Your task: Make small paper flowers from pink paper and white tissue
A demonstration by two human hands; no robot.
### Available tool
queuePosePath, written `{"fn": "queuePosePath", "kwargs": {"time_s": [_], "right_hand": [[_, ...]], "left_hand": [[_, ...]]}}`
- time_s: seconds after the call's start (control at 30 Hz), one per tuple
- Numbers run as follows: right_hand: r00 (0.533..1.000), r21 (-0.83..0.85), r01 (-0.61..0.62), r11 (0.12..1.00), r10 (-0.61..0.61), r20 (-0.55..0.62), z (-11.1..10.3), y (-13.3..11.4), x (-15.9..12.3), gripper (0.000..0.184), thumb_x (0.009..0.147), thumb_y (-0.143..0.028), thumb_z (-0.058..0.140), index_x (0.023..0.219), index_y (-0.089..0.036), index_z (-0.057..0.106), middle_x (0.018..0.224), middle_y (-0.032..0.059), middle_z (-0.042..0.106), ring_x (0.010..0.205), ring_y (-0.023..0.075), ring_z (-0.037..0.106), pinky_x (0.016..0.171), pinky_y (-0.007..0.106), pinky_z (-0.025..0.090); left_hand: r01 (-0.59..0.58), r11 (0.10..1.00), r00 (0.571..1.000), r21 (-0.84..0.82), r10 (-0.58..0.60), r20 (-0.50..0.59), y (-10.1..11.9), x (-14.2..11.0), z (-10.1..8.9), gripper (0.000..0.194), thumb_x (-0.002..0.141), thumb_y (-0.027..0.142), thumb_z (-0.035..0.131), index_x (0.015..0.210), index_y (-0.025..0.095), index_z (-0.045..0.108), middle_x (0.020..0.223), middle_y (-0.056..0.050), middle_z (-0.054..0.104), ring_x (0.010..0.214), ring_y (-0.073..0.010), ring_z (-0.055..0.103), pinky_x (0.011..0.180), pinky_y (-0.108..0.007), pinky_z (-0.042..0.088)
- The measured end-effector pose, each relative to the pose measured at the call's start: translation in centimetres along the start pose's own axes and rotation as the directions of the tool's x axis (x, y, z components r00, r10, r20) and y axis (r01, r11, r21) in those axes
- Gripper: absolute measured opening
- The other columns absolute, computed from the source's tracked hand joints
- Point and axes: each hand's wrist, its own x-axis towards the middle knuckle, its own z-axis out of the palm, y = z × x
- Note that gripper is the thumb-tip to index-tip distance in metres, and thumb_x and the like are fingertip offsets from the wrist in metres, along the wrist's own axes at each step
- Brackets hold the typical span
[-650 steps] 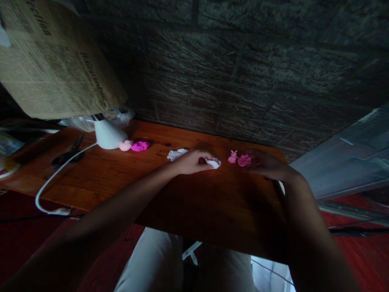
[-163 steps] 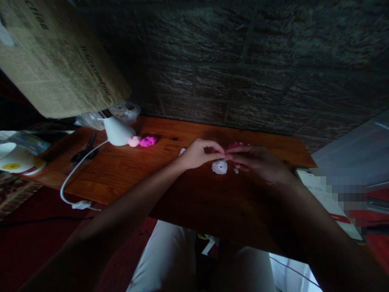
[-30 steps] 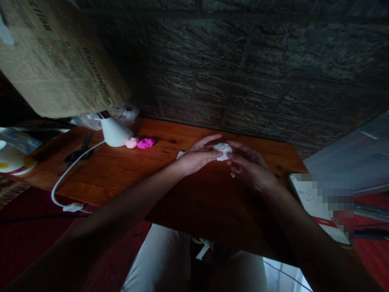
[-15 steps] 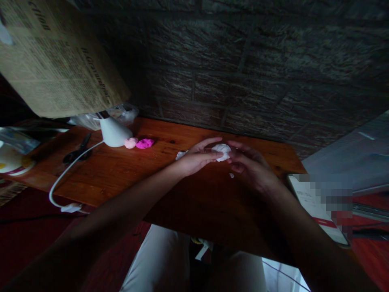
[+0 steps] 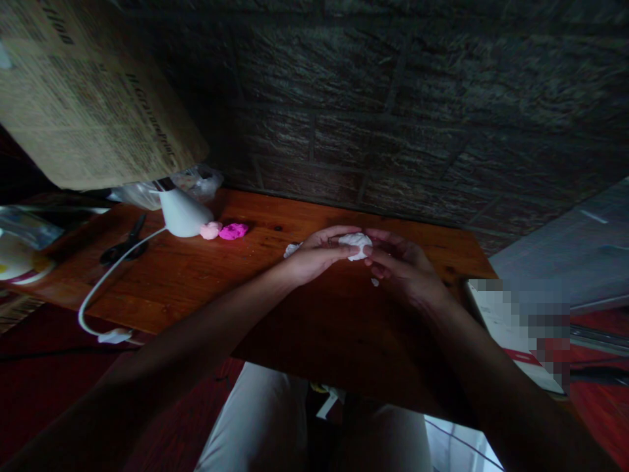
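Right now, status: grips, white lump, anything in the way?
Left grip, right grip: on white lump. Lump rumpled. Minor clutter: small white scrap near right grip.

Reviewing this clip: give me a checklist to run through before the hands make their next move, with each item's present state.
1. White lump in a two-handed grip: ok; the thumbs of the left hand and right hand are on it.
2. Underside of that lump smooth: cannot tell; it faces away.
3. Table free of loose bits near the hands: not ok; a small white crumb lies below the right hand.
4. Pink colors apart from the white: ok; the pale pink lump and magenta lump sit by the lamp base.
5. Scissors away from both hands: ok; left of the lamp base.
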Motion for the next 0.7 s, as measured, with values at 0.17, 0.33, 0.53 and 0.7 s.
{"fn": "queuePosePath", "kwargs": {"time_s": [0.17,0.33,0.53,0.7], "right_hand": [[0.999,0.029,-0.021,0.999,0.022,-0.025,0.17,0.03,-0.07,0.058,0.06,-0.039,0.094,0.111,-0.024,0.07,0.081,-0.0011,0.071,0.062,0.0099,0.06,0.045,0.02,0.041],[0.997,-0.008,-0.054,0.998,0.054,-0.06,0.08,0.0,-0.11,0.056,0.061,-0.04,0.093,0.11,-0.025,0.071,0.082,-0.0005,0.071,0.063,0.0103,0.06,0.047,0.021,0.043],[0.995,-0.003,-0.084,0.996,0.084,-0.054,0.29,-0.08,-0.28,0.056,0.058,-0.038,0.095,0.107,-0.023,0.072,0.076,-0.0013,0.07,0.059,0.0097,0.057,0.044,0.02,0.039],[0.998,0.066,-0.045,0.997,0.047,-0.034,0.28,-0.49,-0.48,0.049,0.062,-0.041,0.093,0.105,-0.025,0.075,0.08,-0.0009,0.071,0.063,0.01,0.06,0.046,0.019,0.04]], "left_hand": [[0.016,1.0,0.998,-0.024,-0.018,-0.052,0.16,0.06,0.13,0.044,0.061,0.014,0.09,0.103,0.018,0.075,0.097,-0.003,0.076,0.09,-0.0126,0.071,0.093,-0.028,0.05],[0.023,0.999,0.998,-0.041,-0.026,-0.06,-0.14,0.01,0.16,0.046,0.06,0.013,0.091,0.103,0.019,0.076,0.098,-0.002,0.077,0.089,-0.0121,0.071,0.092,-0.029,0.05],[0.004,1.0,1.0,0.023,-0.004,-0.022,-0.35,0.04,-0.1,0.041,0.064,0.015,0.089,0.102,0.018,0.076,0.096,-0.002,0.076,0.088,-0.0122,0.07,0.095,-0.031,0.049],[0.032,0.999,0.999,-0.029,-0.031,0.02,0.24,0.13,-0.14,0.042,0.066,0.013,0.087,0.106,0.019,0.075,0.103,-0.004,0.076,0.095,-0.0141,0.07,0.099,-0.032,0.048]]}}
